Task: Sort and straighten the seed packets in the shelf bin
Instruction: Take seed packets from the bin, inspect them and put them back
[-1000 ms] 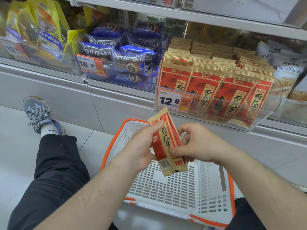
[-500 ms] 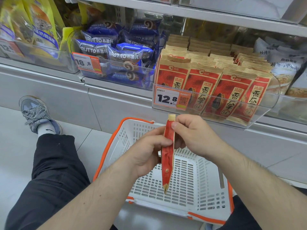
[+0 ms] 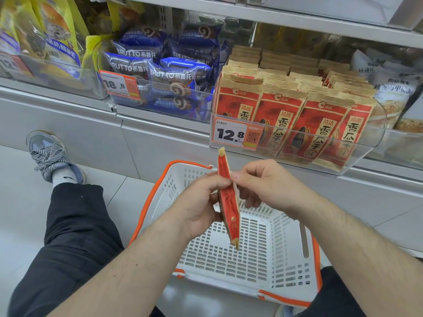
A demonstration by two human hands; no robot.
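Both my hands, left hand (image 3: pixel 201 207) and right hand (image 3: pixel 263 184), pinch one red seed packet (image 3: pixel 229 202) edge-on above the white basket (image 3: pixel 286 259) (nothing in it), while the clear shelf bin (image 3: pixel 366 152) looks nearly tidy, its rightmost packets leaning.

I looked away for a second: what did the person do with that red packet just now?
The seed packet was turned from face-on to edge-on, upright between both hands. The left hand and right hand kept hold throughout. The shelf bin of packets and the basket below stayed put.
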